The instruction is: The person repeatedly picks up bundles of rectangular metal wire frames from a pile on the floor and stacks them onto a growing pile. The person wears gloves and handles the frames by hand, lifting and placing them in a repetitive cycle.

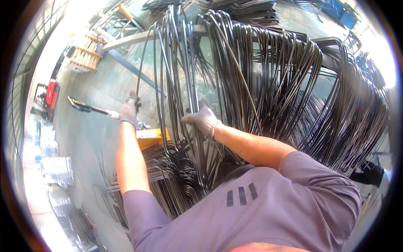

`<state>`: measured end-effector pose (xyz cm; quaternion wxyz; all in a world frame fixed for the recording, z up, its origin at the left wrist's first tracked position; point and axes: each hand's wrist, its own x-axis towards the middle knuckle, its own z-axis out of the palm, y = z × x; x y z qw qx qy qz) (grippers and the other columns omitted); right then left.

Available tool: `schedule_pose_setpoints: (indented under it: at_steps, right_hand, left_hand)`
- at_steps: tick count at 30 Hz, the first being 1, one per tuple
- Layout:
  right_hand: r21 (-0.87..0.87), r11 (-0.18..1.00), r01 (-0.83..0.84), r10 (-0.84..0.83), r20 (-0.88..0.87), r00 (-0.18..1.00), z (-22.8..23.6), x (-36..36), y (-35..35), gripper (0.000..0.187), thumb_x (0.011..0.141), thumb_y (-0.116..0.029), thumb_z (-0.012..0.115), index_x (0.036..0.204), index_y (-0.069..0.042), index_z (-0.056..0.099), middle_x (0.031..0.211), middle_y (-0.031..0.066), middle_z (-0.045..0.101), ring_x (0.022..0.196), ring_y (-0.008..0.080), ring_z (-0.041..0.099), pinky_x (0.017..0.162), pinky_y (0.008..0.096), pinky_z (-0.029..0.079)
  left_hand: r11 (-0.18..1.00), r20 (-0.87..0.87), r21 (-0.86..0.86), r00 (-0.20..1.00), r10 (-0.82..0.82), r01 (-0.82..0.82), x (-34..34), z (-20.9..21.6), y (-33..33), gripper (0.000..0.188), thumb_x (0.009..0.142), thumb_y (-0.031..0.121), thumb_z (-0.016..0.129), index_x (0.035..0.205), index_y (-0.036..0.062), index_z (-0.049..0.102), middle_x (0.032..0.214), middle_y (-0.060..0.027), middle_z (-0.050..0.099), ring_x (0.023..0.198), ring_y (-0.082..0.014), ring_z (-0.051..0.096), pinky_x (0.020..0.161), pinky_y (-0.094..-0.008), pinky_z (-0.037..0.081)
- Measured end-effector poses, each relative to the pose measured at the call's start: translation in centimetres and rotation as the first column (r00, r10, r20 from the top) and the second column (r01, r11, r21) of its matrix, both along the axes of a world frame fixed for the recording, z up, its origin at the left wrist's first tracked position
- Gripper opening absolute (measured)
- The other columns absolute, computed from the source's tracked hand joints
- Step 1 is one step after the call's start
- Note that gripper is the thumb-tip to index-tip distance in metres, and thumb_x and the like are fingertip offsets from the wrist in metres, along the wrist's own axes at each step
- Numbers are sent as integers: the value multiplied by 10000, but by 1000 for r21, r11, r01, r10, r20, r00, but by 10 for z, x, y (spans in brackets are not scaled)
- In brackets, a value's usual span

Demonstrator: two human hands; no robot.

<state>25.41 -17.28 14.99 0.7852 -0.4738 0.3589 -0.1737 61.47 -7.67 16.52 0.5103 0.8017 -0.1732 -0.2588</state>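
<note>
Long, dark bent metal rods point(194, 75) hang looped over a horizontal bar point(138, 38) in front of me. My right hand point(203, 122), in a grey glove, is closed around a few of them near the middle. My left hand point(129, 111), gloved too, is held out beside the leftmost hanging rod, its fingers partly apart and nothing seen in them. Behind that hand runs a handle point(94, 108) with a dark loop end, toward a yellow part point(152, 137) of what looks like a pallet jack. Below my hands lies a stack of bent rods point(176, 172).
To the right, a dense mass of bent rods point(273, 80) covers the bar. More rods point(247, 12) are piled at the back. On the left are wooden pallets point(86, 56), a red machine point(51, 93) and bundled metal pieces point(56, 170). Blue equipment point(341, 14) stands far right.
</note>
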Motion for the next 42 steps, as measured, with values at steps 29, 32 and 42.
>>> schedule_pose_setpoints:
  at_steps: [29, 32, 42]
  right_hand:
    - [-204, 979, 16, -63, -227, 972, 13, -65, 71, 1004, 661, -396, 960, 1492, 29, 589, 1255, 259, 764, 1189, 369, 758, 1081, 424, 579]
    - [-111, 994, -8, -14, -200, 980, 25, -69, 67, 957, 669, -357, 962, 1468, 24, 600, 1199, 216, 772, 1136, 332, 763, 1035, 411, 592]
    - [51, 990, -131, 125, 112, 986, -3, -42, 55, 786, 712, -54, 936, 1418, 33, 604, 1074, 112, 747, 972, 187, 724, 852, 360, 626]
  left_hand:
    - [725, -554, -577, 472, -686, 377, -183, -7, -112, 1009, 982, 761, 678, 1567, -51, 553, 1527, -325, 631, 1229, -494, 742, 1108, -628, 600]
    - [693, -581, -635, 380, -719, 341, -182, -17, -110, 876, 1020, 659, 704, 1516, -55, 596, 1417, -305, 703, 1171, -448, 766, 1053, -588, 636]
    - [742, -643, -625, 379, -665, 242, -187, -9, -105, 471, 984, 153, 738, 1355, -120, 642, 1205, -239, 723, 1006, -338, 753, 915, -471, 659]
